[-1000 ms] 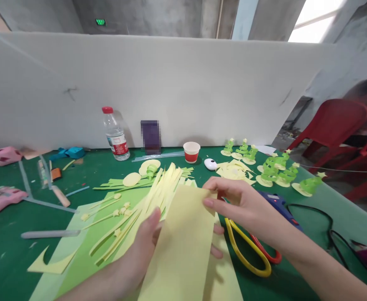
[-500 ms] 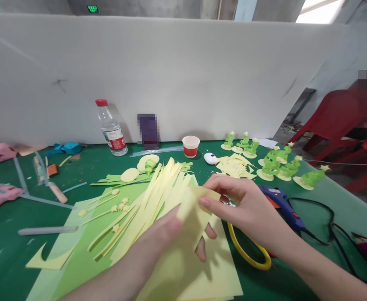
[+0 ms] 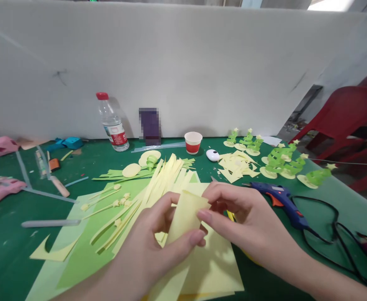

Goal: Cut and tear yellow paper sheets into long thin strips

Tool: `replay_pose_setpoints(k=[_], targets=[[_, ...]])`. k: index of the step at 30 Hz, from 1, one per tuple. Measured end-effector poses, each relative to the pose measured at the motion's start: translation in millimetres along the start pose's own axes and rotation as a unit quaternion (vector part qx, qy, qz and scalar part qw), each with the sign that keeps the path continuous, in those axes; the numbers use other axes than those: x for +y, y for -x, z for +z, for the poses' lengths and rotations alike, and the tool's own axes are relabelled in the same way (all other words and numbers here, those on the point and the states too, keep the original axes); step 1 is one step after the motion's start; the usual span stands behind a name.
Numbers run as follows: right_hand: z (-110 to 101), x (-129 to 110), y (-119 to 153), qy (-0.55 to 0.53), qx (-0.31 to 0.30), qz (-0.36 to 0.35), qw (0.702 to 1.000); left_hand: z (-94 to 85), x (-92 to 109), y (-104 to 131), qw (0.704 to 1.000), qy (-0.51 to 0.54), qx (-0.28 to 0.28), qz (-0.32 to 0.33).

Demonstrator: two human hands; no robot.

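A pale yellow paper (image 3: 186, 213), bent along its length, is held up over the stacked sheets. Around its lower part my left hand (image 3: 158, 242) is closed, thumb in front. My right hand (image 3: 243, 213) pinches the paper's upper right edge between thumb and fingers. Yellow-handled scissors (image 3: 230, 215) are at my right hand, mostly hidden behind it. Beneath both hands lie yellow sheets (image 3: 215, 267) and green sheets (image 3: 89, 251). Long yellow paper strips (image 3: 158, 184) lie left of the held paper, beside thin strips with small star knots (image 3: 117, 203).
Small green spiral trees (image 3: 274, 161) stand at the back right near yellow scraps (image 3: 238, 163). A blue glue gun (image 3: 280, 198) with a black cable lies right. Behind are a paper cup (image 3: 193, 143) and bottle (image 3: 114, 129). A pink glue gun (image 3: 4, 190) lies left.
My left hand has turned, its thumb now in front of the paper. The paper stands more upright and looks more curved. The scissors have become more hidden, and the view has tilted down slightly.
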State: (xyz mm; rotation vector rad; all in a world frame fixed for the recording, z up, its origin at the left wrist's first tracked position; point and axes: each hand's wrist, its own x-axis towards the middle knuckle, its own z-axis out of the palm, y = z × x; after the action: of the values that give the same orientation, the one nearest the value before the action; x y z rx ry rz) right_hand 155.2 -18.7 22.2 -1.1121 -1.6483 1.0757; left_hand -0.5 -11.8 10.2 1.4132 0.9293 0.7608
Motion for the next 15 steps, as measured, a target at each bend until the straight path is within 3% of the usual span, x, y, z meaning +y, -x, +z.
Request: replay_pose_setpoints(k=[5,15], targets=[[2.3,-3.0,1.8,0.011,-0.026,-0.008,1.000,-6.6,4.5,4.3,0.995,-0.074,0.042,0.060],[4.8,-8.3,6.6,-0.002,-0.040,-0.028,0.999,-5.1,6.1,10.2,0.993,-0.064,0.036,0.087]])
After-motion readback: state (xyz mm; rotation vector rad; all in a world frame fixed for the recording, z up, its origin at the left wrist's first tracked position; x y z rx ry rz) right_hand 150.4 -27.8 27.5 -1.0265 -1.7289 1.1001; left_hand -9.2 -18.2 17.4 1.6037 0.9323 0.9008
